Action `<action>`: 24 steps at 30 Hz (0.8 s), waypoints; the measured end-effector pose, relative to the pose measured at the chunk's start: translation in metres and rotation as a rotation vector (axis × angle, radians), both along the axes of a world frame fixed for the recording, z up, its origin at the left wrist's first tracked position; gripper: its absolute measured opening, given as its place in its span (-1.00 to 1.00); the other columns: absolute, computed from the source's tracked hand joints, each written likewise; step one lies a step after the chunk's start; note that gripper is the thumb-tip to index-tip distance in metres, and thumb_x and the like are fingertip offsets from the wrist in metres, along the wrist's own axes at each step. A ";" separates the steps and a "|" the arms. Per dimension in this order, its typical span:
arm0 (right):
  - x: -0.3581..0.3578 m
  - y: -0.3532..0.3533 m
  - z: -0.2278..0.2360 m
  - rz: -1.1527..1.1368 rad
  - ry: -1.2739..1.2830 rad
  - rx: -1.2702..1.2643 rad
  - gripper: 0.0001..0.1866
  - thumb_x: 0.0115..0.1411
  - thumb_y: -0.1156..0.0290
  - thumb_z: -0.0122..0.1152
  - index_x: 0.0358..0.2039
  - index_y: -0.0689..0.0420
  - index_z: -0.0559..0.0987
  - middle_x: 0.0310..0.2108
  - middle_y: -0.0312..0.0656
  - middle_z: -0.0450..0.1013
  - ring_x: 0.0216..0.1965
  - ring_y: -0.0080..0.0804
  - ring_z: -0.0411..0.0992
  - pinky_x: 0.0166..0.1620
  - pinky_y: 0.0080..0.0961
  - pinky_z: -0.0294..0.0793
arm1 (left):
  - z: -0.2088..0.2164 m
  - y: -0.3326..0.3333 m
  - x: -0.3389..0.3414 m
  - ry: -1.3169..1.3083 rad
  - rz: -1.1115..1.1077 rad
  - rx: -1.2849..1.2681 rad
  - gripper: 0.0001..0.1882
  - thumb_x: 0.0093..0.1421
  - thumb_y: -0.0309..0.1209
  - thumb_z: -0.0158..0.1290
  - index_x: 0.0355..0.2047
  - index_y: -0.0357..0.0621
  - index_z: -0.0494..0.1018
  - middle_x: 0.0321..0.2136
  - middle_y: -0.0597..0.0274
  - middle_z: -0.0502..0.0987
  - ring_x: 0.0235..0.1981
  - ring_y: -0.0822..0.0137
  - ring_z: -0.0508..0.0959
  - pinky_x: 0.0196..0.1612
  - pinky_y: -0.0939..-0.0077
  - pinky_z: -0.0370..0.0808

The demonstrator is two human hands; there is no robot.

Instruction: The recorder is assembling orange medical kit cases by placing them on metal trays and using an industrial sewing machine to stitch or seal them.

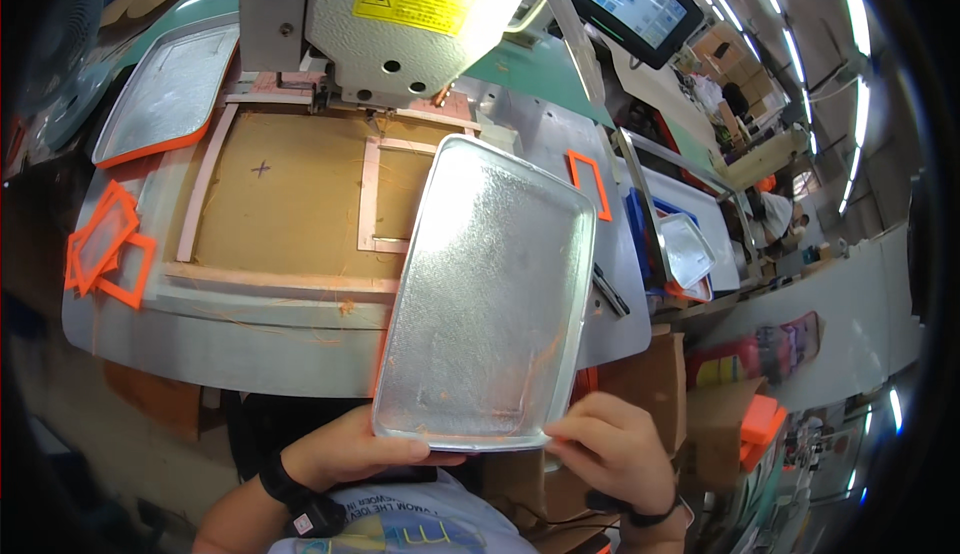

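A silver foil-faced rectangular panel [485, 284] with rounded corners and a raised rim is tilted up in front of me, a strip of orange showing along its left edge. My left hand [355, 449] grips its lower left corner, thumb over the rim and fingers underneath. At the lower right corner, my right hand [615, 449] is closed in a pinch against the rim; what lies between its fingertips is too small to make out. Behind the panel, a pink-edged frame [200, 189] with a brown board [280, 194] lies under the sewing machine head [385, 29].
Orange rectangular frames [125, 274] lie at the table's left, and one orange frame [590, 186] at the right beside a black pen [610, 292]. A similar silver panel [170, 89] rests at the back left. Cardboard boxes [655, 384] stand below right; a screen [630, 2] hangs above.
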State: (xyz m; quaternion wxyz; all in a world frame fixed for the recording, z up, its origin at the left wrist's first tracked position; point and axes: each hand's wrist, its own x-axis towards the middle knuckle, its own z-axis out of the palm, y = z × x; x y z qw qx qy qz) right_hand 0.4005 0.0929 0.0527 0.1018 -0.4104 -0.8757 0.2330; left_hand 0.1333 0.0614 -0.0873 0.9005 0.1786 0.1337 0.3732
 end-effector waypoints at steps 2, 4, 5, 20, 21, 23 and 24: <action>-0.012 0.012 -0.021 0.002 0.004 0.048 -0.80 0.05 0.45 0.39 -0.29 0.14 0.59 -0.40 -0.18 0.48 -0.40 -0.18 0.51 -0.37 -0.36 0.51 | 0.001 0.001 0.002 0.027 0.015 -0.013 -0.34 0.28 -0.42 0.16 0.31 -0.40 0.19 0.23 -0.12 0.36 0.21 0.08 0.43 0.32 0.18 0.38; -0.021 0.021 -0.034 0.057 0.017 0.116 -0.80 0.02 0.44 0.39 -0.36 0.13 0.55 -0.43 -0.19 0.43 -0.43 -0.19 0.48 -0.41 -0.33 0.46 | 0.005 0.002 0.003 0.046 0.017 -0.012 -0.35 0.29 -0.41 0.16 0.30 -0.40 0.20 0.23 -0.12 0.37 0.21 0.08 0.44 0.32 0.18 0.37; -0.024 0.024 -0.038 0.093 0.019 0.152 -0.80 0.00 0.43 0.39 -0.39 0.12 0.52 -0.45 -0.20 0.41 -0.44 -0.20 0.46 -0.43 -0.32 0.44 | 0.005 0.002 0.003 0.051 0.019 -0.011 -0.36 0.29 -0.41 0.16 0.30 -0.40 0.21 0.22 -0.12 0.37 0.21 0.08 0.44 0.32 0.18 0.37; -0.018 0.017 -0.036 0.033 -0.062 0.237 -0.82 0.04 0.35 0.39 -0.38 0.06 0.56 -0.41 -0.27 0.49 -0.37 -0.26 0.47 -0.33 -0.35 0.35 | -0.002 0.000 0.000 0.193 -0.005 0.014 -0.47 0.28 -0.42 0.14 0.21 -0.40 0.34 0.07 -0.05 0.54 0.10 0.20 0.54 0.23 0.37 0.41; -0.022 0.016 -0.035 0.035 -0.073 0.271 -0.82 0.04 0.35 0.39 -0.39 0.06 0.55 -0.41 -0.27 0.49 -0.36 -0.28 0.46 -0.32 -0.38 0.33 | -0.002 -0.001 0.001 0.199 -0.008 0.020 -0.48 0.28 -0.42 0.14 0.21 -0.40 0.35 0.06 -0.04 0.54 0.09 0.21 0.55 0.23 0.38 0.41; -0.023 0.020 -0.040 0.066 -0.151 0.255 -0.83 0.04 0.37 0.39 -0.41 0.05 0.53 -0.40 -0.28 0.48 -0.35 -0.30 0.45 -0.28 -0.38 0.30 | 0.001 0.000 0.000 0.212 -0.011 0.018 -0.48 0.28 -0.42 0.14 0.21 -0.41 0.35 0.07 -0.04 0.54 0.09 0.22 0.55 0.23 0.38 0.40; -0.023 0.022 -0.043 0.084 -0.190 0.248 -0.83 0.04 0.37 0.38 -0.42 0.05 0.52 -0.40 -0.29 0.47 -0.35 -0.32 0.44 -0.25 -0.39 0.28 | 0.002 0.001 -0.001 0.217 -0.010 0.019 -0.48 0.28 -0.42 0.14 0.20 -0.41 0.35 0.07 -0.04 0.54 0.09 0.23 0.55 0.23 0.39 0.40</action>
